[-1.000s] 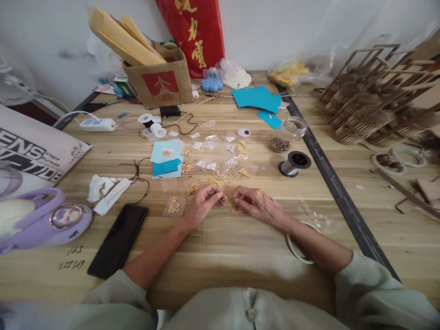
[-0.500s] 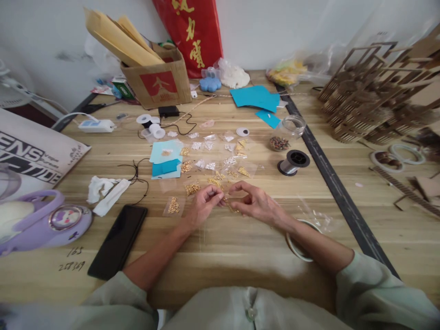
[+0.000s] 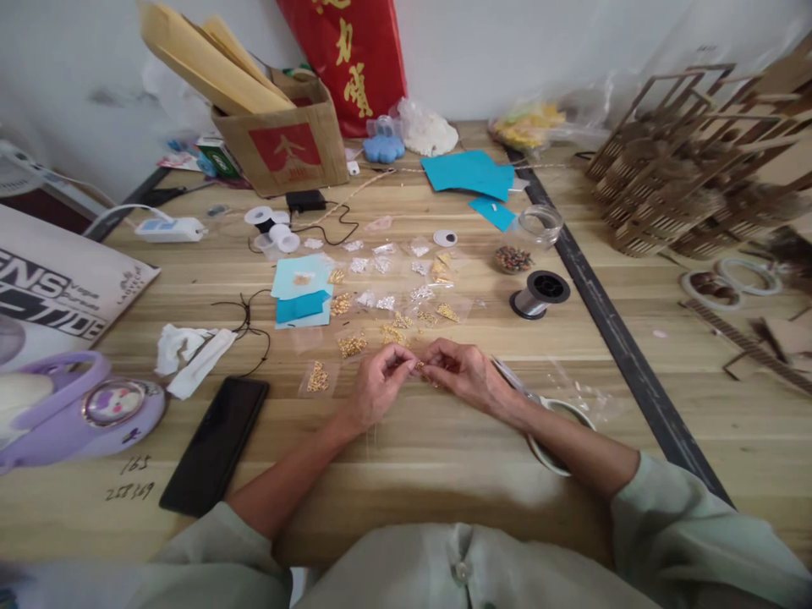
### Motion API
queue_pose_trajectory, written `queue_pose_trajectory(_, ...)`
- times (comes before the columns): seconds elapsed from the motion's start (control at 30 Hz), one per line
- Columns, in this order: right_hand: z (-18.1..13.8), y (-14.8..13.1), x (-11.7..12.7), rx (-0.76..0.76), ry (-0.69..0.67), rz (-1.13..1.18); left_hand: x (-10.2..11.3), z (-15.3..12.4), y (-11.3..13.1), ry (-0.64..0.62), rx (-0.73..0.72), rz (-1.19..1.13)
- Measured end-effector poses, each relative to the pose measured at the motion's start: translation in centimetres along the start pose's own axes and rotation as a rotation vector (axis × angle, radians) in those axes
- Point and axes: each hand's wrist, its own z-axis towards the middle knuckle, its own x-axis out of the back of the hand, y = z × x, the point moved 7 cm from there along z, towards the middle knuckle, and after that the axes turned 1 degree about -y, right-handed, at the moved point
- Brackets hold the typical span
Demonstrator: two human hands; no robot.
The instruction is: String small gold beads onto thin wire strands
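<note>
My left hand (image 3: 375, 387) and my right hand (image 3: 463, 372) meet fingertip to fingertip low over the wooden table (image 3: 444, 457). Both are pinched on a tiny gold piece (image 3: 420, 366), too small to name. Just beyond them lie several small clear bags of gold and silver beads (image 3: 393, 292). One gold bead bag (image 3: 317, 378) lies left of my left hand. A spool of silver wire (image 3: 539, 295) stands to the right, with a glass jar of dark beads (image 3: 515, 258) behind it.
A black phone (image 3: 214, 442) and crumpled white tissue (image 3: 187, 351) lie at left, beside a purple bag (image 3: 76, 410). A cardboard box (image 3: 285, 144), red bag (image 3: 352, 59) and blue paper sheets (image 3: 469, 173) sit at the back. Wooden lattice frames (image 3: 685, 169) fill the right. A tape roll (image 3: 558, 431) sits under my right forearm.
My right hand lifted and opened slightly half a second ago, then closed in on my left hand. The fingertips of both hands now touch over the gold piece.
</note>
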Motion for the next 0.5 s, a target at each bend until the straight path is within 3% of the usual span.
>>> queue_pose_trajectory(0.23,-0.1,-0.6,0.2,0.028,-0.033,-0.201,0.2,0.0,0.4,-0.002,-0.008,0.022)
queue_pose_trajectory(0.5,-0.3,-1.1,-0.2,0.068,-0.065,-0.254,0.0,0.0,0.2,-0.004,-0.078,0.093)
